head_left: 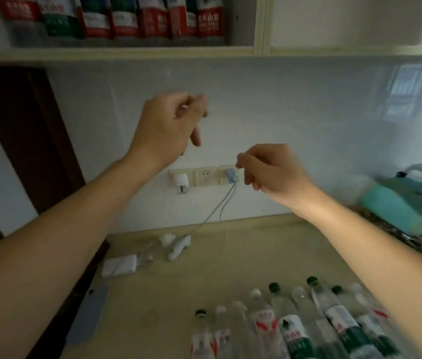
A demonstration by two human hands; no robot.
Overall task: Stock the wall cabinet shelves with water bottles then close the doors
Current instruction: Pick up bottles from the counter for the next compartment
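Observation:
Several water bottles [116,19] with red and green labels stand in a row on the wall cabinet shelf [127,51] at the top. More bottles [295,325] lie side by side on the counter at the bottom, caps pointing away from me. My left hand [168,125] hangs in mid-air below the shelf with loosely curled fingers and holds nothing. My right hand [269,172] is lower, in front of the wall sockets, fingers loosely curled and empty. A closed cabinet door [360,22] is at the top right.
Wall sockets [204,176] carry a white plug and a charger with cables running down to small white devices [176,246] and a white box [119,265] on the beige counter [230,255]. A teal bag [399,203] sits at the right. A dark door frame [23,138] stands left.

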